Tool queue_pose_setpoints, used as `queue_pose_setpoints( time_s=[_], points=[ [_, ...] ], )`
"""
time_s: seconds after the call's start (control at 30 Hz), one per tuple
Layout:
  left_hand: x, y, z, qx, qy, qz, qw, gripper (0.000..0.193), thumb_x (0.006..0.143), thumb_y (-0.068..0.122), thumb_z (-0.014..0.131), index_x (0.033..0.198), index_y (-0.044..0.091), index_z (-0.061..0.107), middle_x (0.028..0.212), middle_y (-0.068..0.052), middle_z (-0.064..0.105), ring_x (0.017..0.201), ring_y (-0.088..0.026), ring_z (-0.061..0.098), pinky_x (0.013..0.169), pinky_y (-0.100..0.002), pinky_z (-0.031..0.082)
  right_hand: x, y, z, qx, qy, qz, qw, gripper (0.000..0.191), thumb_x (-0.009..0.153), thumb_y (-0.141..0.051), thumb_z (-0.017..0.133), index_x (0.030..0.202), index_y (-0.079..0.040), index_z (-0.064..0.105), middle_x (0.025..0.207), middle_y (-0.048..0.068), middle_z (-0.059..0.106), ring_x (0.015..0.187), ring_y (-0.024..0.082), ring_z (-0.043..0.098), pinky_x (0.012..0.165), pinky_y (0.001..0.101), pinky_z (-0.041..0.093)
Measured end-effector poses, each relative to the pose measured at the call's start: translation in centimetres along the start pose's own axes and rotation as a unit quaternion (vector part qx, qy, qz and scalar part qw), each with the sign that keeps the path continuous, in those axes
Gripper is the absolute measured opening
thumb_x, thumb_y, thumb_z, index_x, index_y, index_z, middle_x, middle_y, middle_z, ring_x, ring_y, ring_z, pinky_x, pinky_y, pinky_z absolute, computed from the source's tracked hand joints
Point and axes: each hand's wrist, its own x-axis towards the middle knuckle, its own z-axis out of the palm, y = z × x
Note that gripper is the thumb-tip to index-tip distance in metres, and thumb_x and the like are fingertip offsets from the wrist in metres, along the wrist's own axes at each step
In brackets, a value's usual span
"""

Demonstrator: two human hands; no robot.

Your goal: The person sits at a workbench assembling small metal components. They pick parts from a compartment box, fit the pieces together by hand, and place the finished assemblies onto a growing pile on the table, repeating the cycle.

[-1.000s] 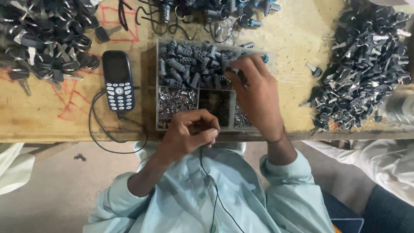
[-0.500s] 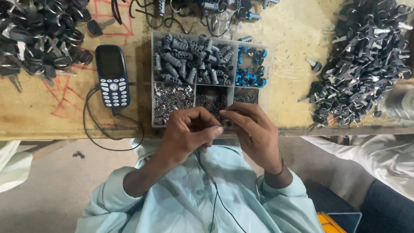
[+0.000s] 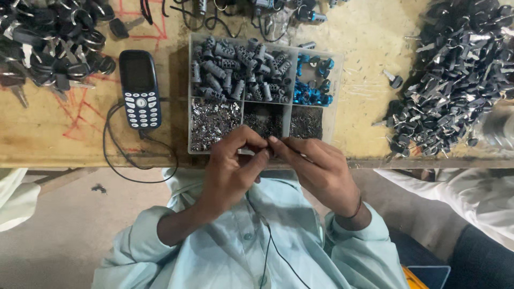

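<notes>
Two hands meet at the near edge of the workbench (image 3: 369, 134): our left hand (image 3: 233, 166) and right hand (image 3: 316, 168) are pressed fingertip to fingertip, pinched together on a small part (image 3: 269, 148) that is almost wholly hidden between them. We cannot tell what it is, only that it sits just over the front wall of the clear compartment tray (image 3: 338, 88), above the lower row of bins.

The risk we see lies in that position. The pinch hangs right at the table's lip, so a slip of either thumb would likely send the piece into our lap or to the floor. It could also fall into the bin of tiny silvery bits (image 3: 214, 122), where it would be hard to pick out again. The grey lock cylinders (image 3: 235, 72) and blue caps (image 3: 316, 83) sit further back and look safe.

A black cable (image 3: 134, 166) from the blue keypad phone (image 3: 140, 88) loops off the bench beside our left forearm; a snag there could drag the phone. The heap of black-headed keys (image 3: 455, 75) lies well apart at the right.
</notes>
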Motion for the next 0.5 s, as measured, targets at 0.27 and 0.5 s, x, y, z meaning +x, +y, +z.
queue_pose_setpoints(
  time_s=[0.27,0.5],
  points=[
    [-0.3,-0.6,0.5,0.026,0.026,0.064,0.997,0.017,0.09,-0.001,0.081,0.107,-0.001,0.078,0.096,-0.014,0.082,0.083,-0.015,0.076,0.072,-0.027,0.062,1.9,0.0,-1.7,0.171,-0.065,0.158,0.97,0.041,0.077,-0.004,0.085,0.115,-0.004,0.07,0.099,0.008,0.067,0.082,0.019,0.072,0.07,0.0308,0.059],
    [0.4,-0.8,-2.1,-0.057,-0.087,0.163,0.981,0.016,0.095,-0.003,0.075,0.11,0.003,0.075,0.107,-0.013,0.079,0.099,-0.018,0.079,0.09,-0.03,0.066,6.3,9.0,-0.2,-0.218,0.111,0.131,0.961,0.009,0.093,-0.007,0.082,0.094,-0.008,0.073,0.088,0.009,0.061,0.083,0.029,0.062,0.072,0.042,0.049]
  ],
)
